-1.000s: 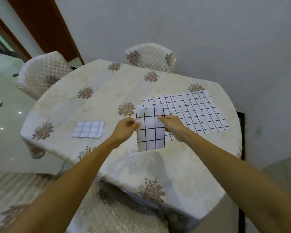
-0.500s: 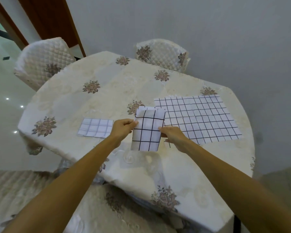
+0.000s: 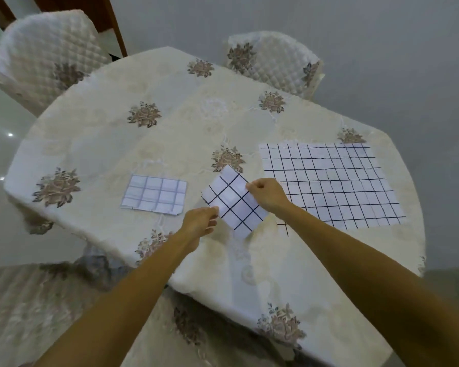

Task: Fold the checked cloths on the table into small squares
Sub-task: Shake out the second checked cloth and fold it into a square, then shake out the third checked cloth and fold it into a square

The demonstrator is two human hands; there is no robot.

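Observation:
A small folded white cloth with a black check is held over the table, turned like a diamond. My left hand pinches its lower left edge and my right hand pinches its upper right edge. To the left a folded check cloth lies flat on the table as a small rectangle. To the right a large check cloth lies spread open, its near left part hidden by my right forearm.
The table wears a cream cloth with brown flower motifs, and its edge drops close in front of me. Two quilted chairs stand behind it, one at the far left and one at the far middle. A grey wall lies beyond.
The held cloth has come down closer to the table and turned from upright to a diamond angle. My left hand has dropped lower, my right hand has moved up along the edge.

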